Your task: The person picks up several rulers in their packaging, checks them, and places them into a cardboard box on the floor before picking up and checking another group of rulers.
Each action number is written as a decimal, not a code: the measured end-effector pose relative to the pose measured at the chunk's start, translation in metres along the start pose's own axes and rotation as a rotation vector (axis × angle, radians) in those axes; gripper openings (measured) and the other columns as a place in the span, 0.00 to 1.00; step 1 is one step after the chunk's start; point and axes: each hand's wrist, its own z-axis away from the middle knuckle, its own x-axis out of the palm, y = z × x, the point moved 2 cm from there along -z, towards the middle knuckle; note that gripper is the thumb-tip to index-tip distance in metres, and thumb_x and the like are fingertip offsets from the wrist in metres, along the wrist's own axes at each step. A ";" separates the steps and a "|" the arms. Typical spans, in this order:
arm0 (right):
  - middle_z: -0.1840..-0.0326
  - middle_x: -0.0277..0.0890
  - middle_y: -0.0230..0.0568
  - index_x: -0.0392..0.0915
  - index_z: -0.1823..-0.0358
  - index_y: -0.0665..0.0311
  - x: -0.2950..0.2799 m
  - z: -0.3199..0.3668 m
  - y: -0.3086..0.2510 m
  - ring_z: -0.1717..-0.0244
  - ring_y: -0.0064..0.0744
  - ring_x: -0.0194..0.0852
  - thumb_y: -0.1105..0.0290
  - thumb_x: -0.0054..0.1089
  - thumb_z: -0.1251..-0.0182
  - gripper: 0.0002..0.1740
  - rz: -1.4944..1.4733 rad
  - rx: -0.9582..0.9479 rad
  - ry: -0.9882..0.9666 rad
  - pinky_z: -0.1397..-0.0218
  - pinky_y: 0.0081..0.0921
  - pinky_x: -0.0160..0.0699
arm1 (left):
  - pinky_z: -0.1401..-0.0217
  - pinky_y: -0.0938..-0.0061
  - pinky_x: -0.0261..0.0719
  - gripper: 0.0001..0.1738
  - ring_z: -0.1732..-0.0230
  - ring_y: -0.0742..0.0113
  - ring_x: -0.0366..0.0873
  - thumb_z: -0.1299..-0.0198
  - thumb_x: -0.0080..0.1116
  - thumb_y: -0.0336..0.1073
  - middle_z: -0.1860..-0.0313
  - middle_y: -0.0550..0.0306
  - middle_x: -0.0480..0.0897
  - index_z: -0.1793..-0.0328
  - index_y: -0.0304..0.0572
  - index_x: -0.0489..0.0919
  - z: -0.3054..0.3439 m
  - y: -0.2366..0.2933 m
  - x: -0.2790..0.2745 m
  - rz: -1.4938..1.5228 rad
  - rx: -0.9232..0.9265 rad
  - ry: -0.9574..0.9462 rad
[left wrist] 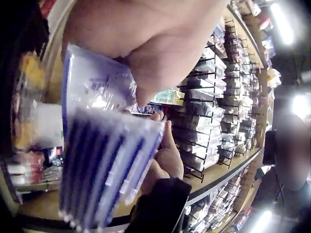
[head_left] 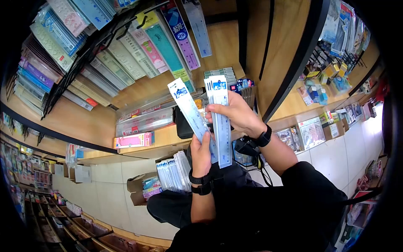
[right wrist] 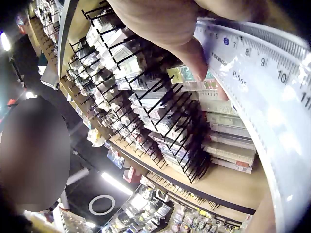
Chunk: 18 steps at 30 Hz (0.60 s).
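Observation:
In the head view my left hand (head_left: 201, 155) grips the lower part of a clear plastic ruler (head_left: 191, 110) in its packet, tilted to the upper left. My right hand (head_left: 238, 116) holds a stack of similar packaged rulers (head_left: 224, 145), thumb across the front, the stack nearly upright beside the single one. Their lower ends overlap in this view. The left wrist view shows the stack (left wrist: 104, 165) edge-on as several layers, blurred, below my left hand (left wrist: 150, 43). Centimetre marks show on a ruler (right wrist: 265, 73) close to my right hand (right wrist: 160, 24) in the right wrist view.
Rulers in packets (head_left: 166, 46) hang on hooks above the wooden shelf (head_left: 96, 157). Below, on the floor, a cardboard box (head_left: 135, 191) stands beside more packaged rulers (head_left: 174, 170). A black shelf post (head_left: 294, 63) rises on the right. A black strap (head_left: 265, 174) hangs near my right forearm.

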 end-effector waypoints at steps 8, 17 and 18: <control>0.56 0.76 0.45 0.67 0.48 0.72 0.009 -0.008 0.007 0.57 0.30 0.77 0.76 0.52 0.35 0.15 -0.052 0.024 0.038 0.54 0.26 0.79 | 0.64 0.74 0.77 0.19 0.66 0.69 0.77 0.35 0.49 0.36 0.59 0.56 0.77 0.41 0.37 0.65 0.006 0.003 0.019 0.230 -0.135 -0.179; 0.55 0.77 0.43 0.72 0.53 0.74 0.002 -0.012 0.030 0.58 0.25 0.76 0.80 0.54 0.38 0.12 -0.129 -0.124 0.188 0.53 0.22 0.76 | 0.53 0.75 0.75 0.25 0.57 0.70 0.77 0.50 0.61 0.21 0.53 0.54 0.77 0.44 0.34 0.67 -0.005 -0.008 0.012 0.030 0.042 0.025; 0.57 0.78 0.42 0.72 0.52 0.74 -0.002 -0.012 0.032 0.59 0.24 0.76 0.80 0.54 0.39 0.13 -0.135 -0.107 0.215 0.55 0.21 0.76 | 0.47 0.75 0.71 0.25 0.53 0.71 0.75 0.48 0.61 0.24 0.51 0.55 0.77 0.44 0.33 0.68 -0.004 -0.010 0.010 0.018 0.091 0.050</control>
